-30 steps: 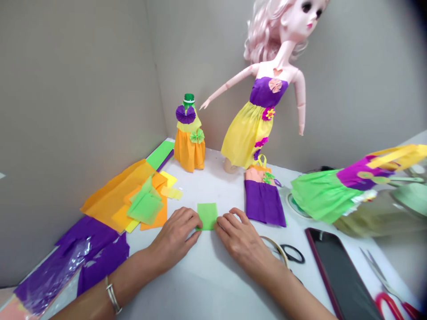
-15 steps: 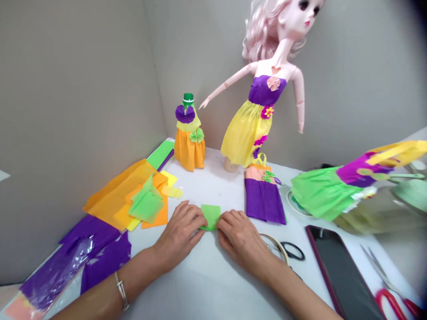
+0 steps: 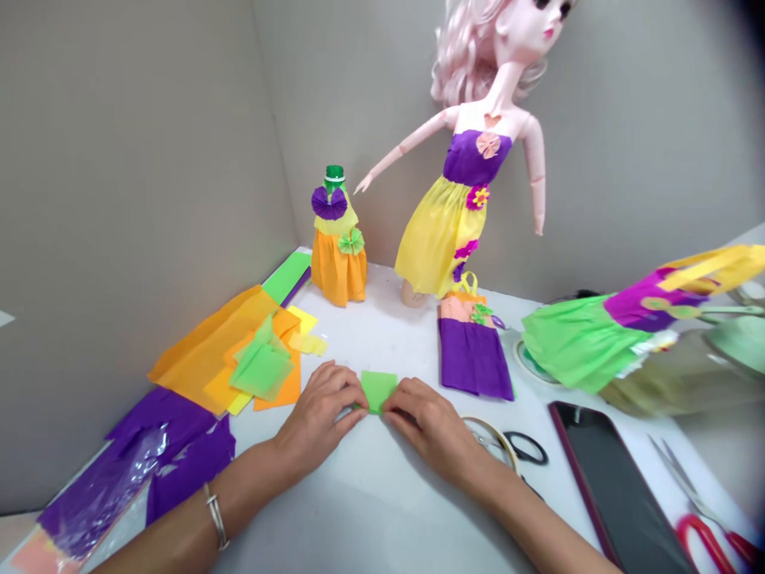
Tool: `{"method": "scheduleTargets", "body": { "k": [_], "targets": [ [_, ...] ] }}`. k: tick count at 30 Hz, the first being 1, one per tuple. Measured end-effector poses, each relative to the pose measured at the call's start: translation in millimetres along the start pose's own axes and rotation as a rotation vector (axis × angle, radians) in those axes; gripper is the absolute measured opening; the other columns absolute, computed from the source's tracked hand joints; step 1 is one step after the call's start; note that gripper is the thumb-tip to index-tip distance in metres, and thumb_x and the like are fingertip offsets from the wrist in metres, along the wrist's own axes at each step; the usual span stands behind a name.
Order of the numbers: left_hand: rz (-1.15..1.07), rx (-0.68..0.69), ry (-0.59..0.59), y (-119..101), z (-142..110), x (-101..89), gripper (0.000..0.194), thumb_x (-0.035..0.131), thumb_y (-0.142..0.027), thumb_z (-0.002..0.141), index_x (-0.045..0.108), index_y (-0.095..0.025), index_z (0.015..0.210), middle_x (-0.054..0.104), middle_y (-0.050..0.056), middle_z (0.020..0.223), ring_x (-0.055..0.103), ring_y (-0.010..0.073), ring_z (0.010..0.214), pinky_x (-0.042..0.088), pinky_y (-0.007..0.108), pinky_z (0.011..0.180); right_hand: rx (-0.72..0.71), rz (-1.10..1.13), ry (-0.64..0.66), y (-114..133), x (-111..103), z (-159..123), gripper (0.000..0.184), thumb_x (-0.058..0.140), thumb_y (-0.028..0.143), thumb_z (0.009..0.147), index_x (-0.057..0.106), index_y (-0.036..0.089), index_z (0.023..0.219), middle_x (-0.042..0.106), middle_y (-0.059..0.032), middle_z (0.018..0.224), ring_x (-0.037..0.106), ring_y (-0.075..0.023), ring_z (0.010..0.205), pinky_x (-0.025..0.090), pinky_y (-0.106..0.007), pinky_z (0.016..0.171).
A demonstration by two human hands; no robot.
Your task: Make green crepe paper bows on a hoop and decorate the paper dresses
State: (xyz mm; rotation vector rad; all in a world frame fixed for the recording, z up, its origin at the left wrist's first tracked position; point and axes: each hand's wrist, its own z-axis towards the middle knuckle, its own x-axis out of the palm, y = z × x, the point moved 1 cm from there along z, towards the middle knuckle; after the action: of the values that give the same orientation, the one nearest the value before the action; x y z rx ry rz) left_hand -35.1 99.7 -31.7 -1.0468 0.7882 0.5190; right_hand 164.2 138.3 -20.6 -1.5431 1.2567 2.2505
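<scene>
A small green paper piece [image 3: 378,388] lies on the white table [image 3: 370,494] in front of me. My left hand [image 3: 319,418] pinches its left edge with curled fingers. My right hand [image 3: 427,430] pinches its right edge the same way. The near part of the paper is folded under my fingertips. A bracelet sits on my left wrist.
Orange, green and yellow paper sheets [image 3: 239,359] and purple sheets [image 3: 149,462] lie at the left. A dressed bottle [image 3: 338,243] and a doll in a yellow dress [image 3: 460,199] stand at the back. A purple paper dress [image 3: 472,351], a green dress [image 3: 586,343], tape ring [image 3: 496,438], phone [image 3: 615,486] and red scissors [image 3: 705,526] lie right.
The visible green paper has become shorter as both hands fold its near edge. My hands have drawn slightly closer together over it.
</scene>
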Motion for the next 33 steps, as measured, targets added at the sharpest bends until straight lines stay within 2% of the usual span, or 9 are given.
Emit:
{"method": "scheduleTargets", "body": {
  "k": [5, 11, 17, 24, 33],
  "targets": [
    [-0.027, -0.014, 0.008, 4.4, 3.8, 0.2, 0.011, 0.056, -0.022, 0.09, 0.065, -0.021, 0.085, 0.063, 0.002, 0.089, 0.055, 0.0185, 0.093, 0.042, 0.041, 0.094, 0.041, 0.023, -0.009, -1.8, -0.7, 0.5, 0.012, 0.057, 0.012, 0.089, 0.063, 0.021, 0.084, 0.061, -0.0018, 0.085, 0.057, -0.0164, 0.082, 0.044, -0.026, 0.071],
    [-0.022, -0.034, -0.004, 7.6, 6.1, 0.8, 0.005, 0.061, -0.022, 0.087, 0.065, -0.022, 0.083, 0.064, 0.0, 0.087, 0.056, 0.0174, 0.09, 0.035, 0.044, 0.101, 0.071, -0.056, -0.021, -0.8, 0.3, 2.9, 0.013, 0.057, 0.01, 0.088, 0.065, 0.019, 0.084, 0.06, -0.002, 0.08, 0.057, -0.0163, 0.077, 0.045, -0.026, 0.067],
    [0.022, -0.003, -0.023, 8.6, 5.9, 1.2, 0.007, 0.059, -0.022, 0.088, 0.064, -0.021, 0.082, 0.064, 0.0, 0.087, 0.055, 0.0174, 0.088, 0.036, 0.046, 0.102, 0.033, -0.131, -0.061, 0.2, 2.9, 1.8, 0.015, 0.054, 0.008, 0.088, 0.062, 0.019, 0.082, 0.058, -0.0022, 0.078, 0.056, -0.0163, 0.073, 0.044, -0.026, 0.065],
    [0.132, 0.084, -0.03, 7.4, 3.7, -0.9, 0.011, 0.052, -0.017, 0.091, 0.06, -0.021, 0.084, 0.063, 0.001, 0.09, 0.055, 0.0176, 0.095, 0.03, 0.048, 0.109, -0.033, -0.208, -0.088, -2.2, 6.0, -0.5, 0.016, 0.051, 0.009, 0.089, 0.059, 0.02, 0.082, 0.058, -0.003, 0.08, 0.055, -0.017, 0.076, 0.043, -0.027, 0.065],
    [0.147, 0.14, -0.059, 4.0, -0.1, -3.6, 0.015, 0.048, -0.014, 0.092, 0.059, -0.021, 0.086, 0.063, 0.002, 0.09, 0.053, 0.0188, 0.107, 0.027, 0.05, 0.111, -0.088, -0.231, -0.043, -9.2, 3.6, -6.1, 0.017, 0.049, 0.009, 0.092, 0.06, 0.02, 0.086, 0.057, -0.0025, 0.082, 0.052, -0.0158, 0.076, 0.04, -0.025, 0.064]
  ]
}}
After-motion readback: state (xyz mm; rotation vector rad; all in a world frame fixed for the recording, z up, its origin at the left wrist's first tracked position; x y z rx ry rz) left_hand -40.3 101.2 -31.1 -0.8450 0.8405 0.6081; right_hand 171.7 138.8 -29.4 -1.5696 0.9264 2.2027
